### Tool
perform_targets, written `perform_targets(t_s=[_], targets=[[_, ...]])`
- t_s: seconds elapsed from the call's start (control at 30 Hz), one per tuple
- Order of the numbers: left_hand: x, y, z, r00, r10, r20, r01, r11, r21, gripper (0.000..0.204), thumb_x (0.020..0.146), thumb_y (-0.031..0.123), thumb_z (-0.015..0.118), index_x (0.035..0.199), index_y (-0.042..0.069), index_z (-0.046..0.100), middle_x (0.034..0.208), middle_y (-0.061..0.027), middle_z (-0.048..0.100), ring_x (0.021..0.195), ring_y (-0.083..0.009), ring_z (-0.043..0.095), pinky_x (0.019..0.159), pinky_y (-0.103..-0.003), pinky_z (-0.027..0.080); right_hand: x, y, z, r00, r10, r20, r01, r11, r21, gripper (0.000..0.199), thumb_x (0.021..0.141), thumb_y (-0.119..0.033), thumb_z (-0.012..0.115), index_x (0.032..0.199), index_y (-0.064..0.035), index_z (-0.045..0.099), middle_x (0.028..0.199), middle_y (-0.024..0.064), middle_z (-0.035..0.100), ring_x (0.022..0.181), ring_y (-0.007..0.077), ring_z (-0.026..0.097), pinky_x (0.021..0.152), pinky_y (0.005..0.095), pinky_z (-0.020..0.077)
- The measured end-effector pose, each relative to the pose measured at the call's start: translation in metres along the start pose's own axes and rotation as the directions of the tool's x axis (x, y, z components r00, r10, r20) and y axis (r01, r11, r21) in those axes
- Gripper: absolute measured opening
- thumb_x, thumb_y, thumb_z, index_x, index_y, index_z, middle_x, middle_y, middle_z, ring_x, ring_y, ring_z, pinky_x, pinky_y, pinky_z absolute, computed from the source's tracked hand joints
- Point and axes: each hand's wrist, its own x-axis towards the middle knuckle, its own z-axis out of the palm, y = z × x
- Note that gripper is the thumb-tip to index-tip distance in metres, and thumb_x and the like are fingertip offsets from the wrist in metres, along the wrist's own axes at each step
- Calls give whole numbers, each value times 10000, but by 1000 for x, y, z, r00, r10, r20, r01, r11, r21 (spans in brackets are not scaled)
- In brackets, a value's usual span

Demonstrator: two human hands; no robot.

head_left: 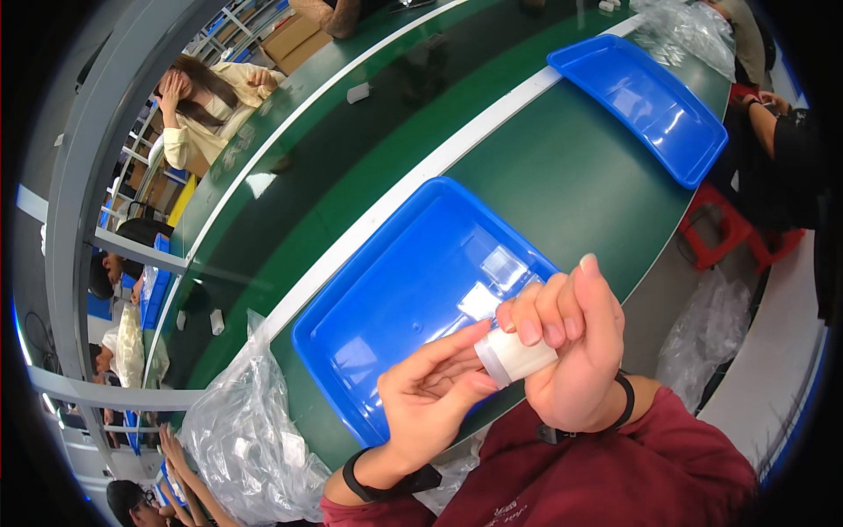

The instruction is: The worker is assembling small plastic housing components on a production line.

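A small white piece (518, 356) with rounded sides and a paler, translucent band at its left end is between my hands, over the near edge of a blue tray (369, 303). My right hand (575, 338) wraps its fingers over the piece's right part, thumb raised. At the banded end, the index finger and thumb of my left hand (430, 386) close around it from either side. Inside the tray, beyond my fingers, lie clear, shiny flat pieces (502, 268); my right hand hides part of that corner.
To the left of the tray sits a large clear plastic bag (250, 439). A second blue tray (650, 105) lies at the far right. Small white pieces (358, 93) rest on the green belt (325, 202) past a white rail (404, 206). Other people work around the line.
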Motion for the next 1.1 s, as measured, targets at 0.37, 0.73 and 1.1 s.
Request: perform_targets(t_s=[0.37, 0.73, 1.1], targets=[[-2, 2, 0, 991, 108, 79, -125, 961, 246, 510, 733, -136, 699, 1204, -132, 504, 1063, -234, 631, 959, -271, 649, 838, -375, 547, -3, 3, -19, 972, -47, 232, 31, 997, 72, 404, 1011, -254, 322, 679, -57, 440, 621, 85, 489, 631, 220, 540, 707, 392, 473], [5, 14, 3, 775, 444, 450, -620, 397, 677, 374, 636, -37, 787, 972, 1, 629, 974, -175, 669, 856, -302, 665, 738, -321, 538, 21, -8, -12, 864, 496, 93, -504, 843, 189, 265, 990, -272, 397, 824, -77, 466, 633, 59, 470, 621, 182, 516, 612, 321, 433], [3, 14, -13, 734, 517, 440, -661, 398, 636, 292, 608, -32, 768, 884, -25, 672, 860, -135, 654, 735, -240, 656, 569, -287, 524, 6, -18, 8, 914, 403, 47, -400, 915, -61, 289, 992, -268, 331, 768, -101, 408, 614, 35, 436, 560, 165, 461, 578, 319, 409]])
